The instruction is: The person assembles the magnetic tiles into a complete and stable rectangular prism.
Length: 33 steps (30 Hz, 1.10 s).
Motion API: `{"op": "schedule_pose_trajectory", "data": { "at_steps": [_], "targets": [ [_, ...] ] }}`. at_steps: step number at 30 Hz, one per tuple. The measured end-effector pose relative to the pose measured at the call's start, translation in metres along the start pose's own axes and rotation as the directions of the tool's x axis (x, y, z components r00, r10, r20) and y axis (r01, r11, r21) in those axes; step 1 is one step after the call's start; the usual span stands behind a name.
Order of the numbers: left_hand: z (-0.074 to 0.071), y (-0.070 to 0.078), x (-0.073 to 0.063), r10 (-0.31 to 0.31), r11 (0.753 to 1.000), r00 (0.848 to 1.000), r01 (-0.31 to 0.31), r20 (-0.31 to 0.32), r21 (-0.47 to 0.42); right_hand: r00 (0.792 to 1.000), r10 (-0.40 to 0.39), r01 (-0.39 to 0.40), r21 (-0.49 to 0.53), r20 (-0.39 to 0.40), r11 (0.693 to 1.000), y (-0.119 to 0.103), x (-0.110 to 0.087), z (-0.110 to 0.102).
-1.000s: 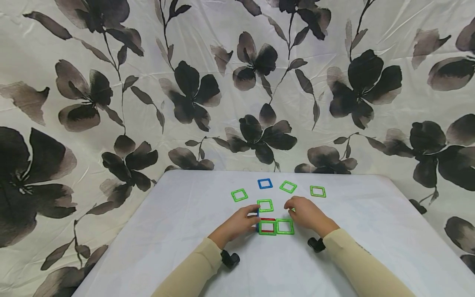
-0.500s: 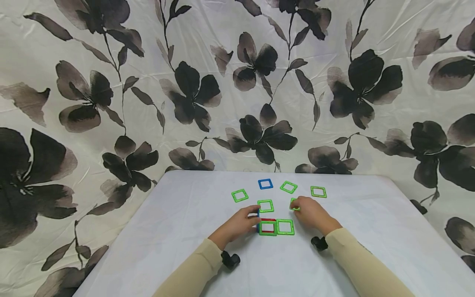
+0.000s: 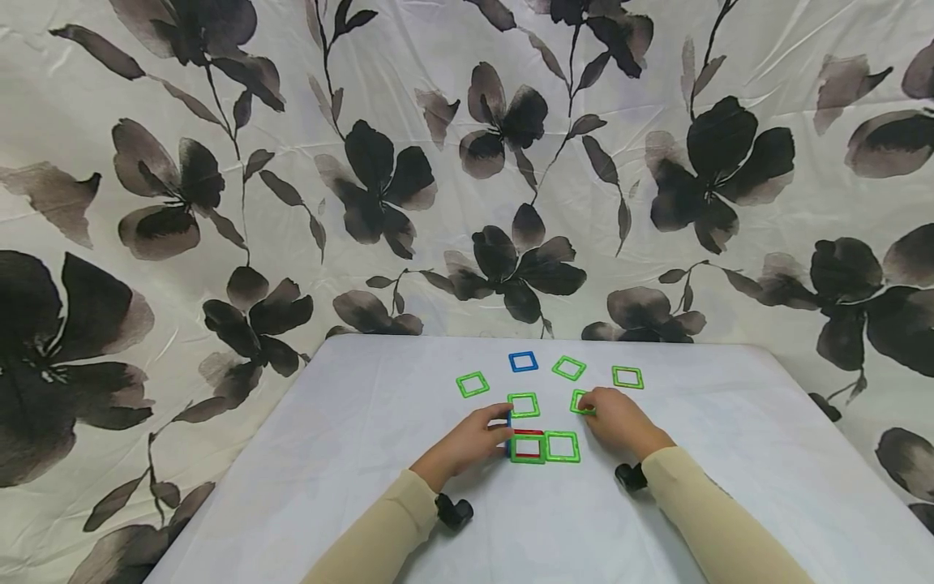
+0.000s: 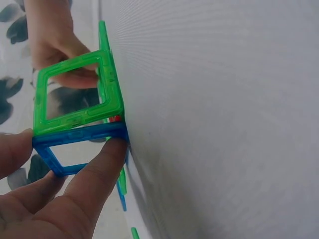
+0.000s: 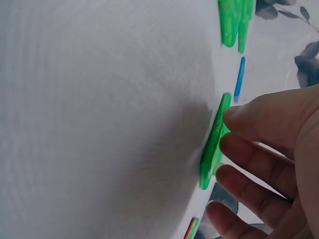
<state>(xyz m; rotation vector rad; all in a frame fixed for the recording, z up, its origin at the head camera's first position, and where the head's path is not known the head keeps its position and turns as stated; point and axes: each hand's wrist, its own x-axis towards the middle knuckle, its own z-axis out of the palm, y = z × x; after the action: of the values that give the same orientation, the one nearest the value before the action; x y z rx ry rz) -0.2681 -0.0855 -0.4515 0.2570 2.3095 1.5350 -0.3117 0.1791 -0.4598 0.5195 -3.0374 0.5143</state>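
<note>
My left hand (image 3: 467, 442) holds the blue square magnetic tile (image 4: 82, 133), which stands upright. Its thumb is on the top and a finger lies low by the table. Joined to the blue tile is an upright green square tile (image 4: 41, 99), with a red tile (image 3: 529, 431) partly seen behind it. Another green tile (image 3: 563, 460) lies against their right side. Farther right, my right hand (image 3: 620, 422) pinches a green tile (image 5: 215, 142) by its edge, low at the table surface; its other fingers are loosely bent.
Behind the joined tiles lies a green tile (image 3: 523, 415). Farther back are a blue tile (image 3: 523, 371) and green tiles at left (image 3: 473, 393), middle (image 3: 568, 376) and right (image 3: 627, 386). A floral cloth (image 3: 467, 203) hangs behind the white table (image 3: 306, 487).
My right hand has moved right, away from the joined tiles, and the green tile at its fingertips now shows more fully. My left hand keeps its place on the blue tile.
</note>
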Motion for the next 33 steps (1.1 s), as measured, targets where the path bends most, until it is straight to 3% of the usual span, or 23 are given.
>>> {"op": "schedule_pose_trajectory", "data": {
  "at_steps": [10, 19, 33],
  "targets": [
    [0.0005, -0.0002, -0.0012, 0.0, 1.0, 1.0, 0.0, -0.002, -0.007, 1.0, -0.017, 0.017, -0.024, -0.009, 1.0, 0.001, 0.0026, -0.0003],
    [0.0004, -0.0039, 0.0003, 0.0, 1.0, 1.0, 0.0, 0.003, -0.001, 0.999, 0.032, -0.031, -0.033, 0.031, 0.999, 0.0009, 0.0054, -0.0005],
    [-0.0012, -0.0036, 0.0016, -0.007, 1.0, 1.0, 0.007, -0.004, 0.004, 0.999, 0.025, -0.022, -0.08, 0.046, 0.997, -0.0032, 0.0051, -0.0051]
  ]
}}
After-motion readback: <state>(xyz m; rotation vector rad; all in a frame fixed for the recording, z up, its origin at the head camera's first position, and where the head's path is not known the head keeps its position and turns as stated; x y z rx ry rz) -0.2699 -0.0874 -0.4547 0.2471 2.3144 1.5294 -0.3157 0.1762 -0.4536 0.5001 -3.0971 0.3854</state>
